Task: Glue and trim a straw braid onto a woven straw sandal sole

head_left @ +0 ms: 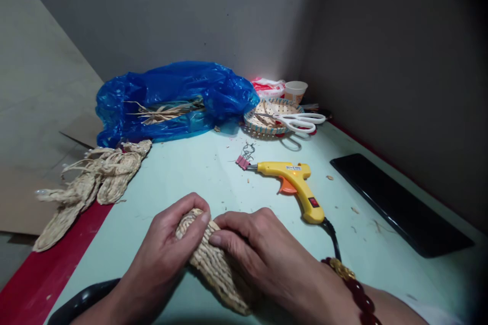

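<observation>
Between my hands is a woven straw sole (215, 264), tilted over the near part of the table. My left hand (173, 238) grips its far end, thumb on top and fingers curled round the edge. My right hand (255, 244) pinches the sole's right edge, thumb pressed on the weave; its other fingertips are hidden underneath. Just beyond my right hand lies a yellow glue gun (293, 175) with an orange trigger, its nozzle by a pink binder clip (243, 161). Several straw slippers (118, 167) with plaited straps rest at the left table edge.
A blue plastic bag (179, 78) holding loose straw strips (168, 111) lies at the back. Right of it, white-handled scissors (301, 123) rest on a woven basket (255, 124), before a paper cup (295, 90). A long black tray-like object (396, 203) lies right; the glue gun's cord (333, 238) runs nearby.
</observation>
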The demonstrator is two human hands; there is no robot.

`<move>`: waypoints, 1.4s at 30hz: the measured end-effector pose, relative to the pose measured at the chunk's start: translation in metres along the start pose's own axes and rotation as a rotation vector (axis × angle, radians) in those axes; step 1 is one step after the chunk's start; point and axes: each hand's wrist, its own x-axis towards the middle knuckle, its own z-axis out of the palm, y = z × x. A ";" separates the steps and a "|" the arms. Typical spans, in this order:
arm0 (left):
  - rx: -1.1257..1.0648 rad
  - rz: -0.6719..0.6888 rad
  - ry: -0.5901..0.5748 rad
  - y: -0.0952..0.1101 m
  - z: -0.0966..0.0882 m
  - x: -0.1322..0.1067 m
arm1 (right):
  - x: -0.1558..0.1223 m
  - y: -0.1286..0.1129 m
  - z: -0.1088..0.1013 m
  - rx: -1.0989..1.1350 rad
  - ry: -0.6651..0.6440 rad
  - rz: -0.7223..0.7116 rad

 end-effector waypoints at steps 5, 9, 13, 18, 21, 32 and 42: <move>-0.162 -0.037 -0.051 0.002 0.002 -0.001 | -0.001 0.002 0.000 0.035 -0.002 -0.028; -0.399 -0.048 0.052 0.007 -0.005 0.004 | -0.002 0.004 -0.002 0.016 0.003 -0.006; -0.546 -0.019 0.260 0.001 -0.028 0.019 | -0.003 0.007 -0.005 -0.027 -0.008 0.019; -0.468 0.016 0.349 -0.021 -0.046 0.040 | 0.001 0.008 -0.016 -0.041 0.037 0.071; -0.414 0.005 0.243 -0.022 -0.039 0.038 | 0.003 0.009 -0.021 -0.061 0.062 0.038; -0.097 0.063 -0.049 -0.009 -0.012 0.010 | -0.002 0.003 -0.011 -0.169 0.007 -0.077; -0.027 0.160 0.022 -0.007 -0.018 0.012 | -0.002 0.004 -0.013 -0.207 0.022 -0.130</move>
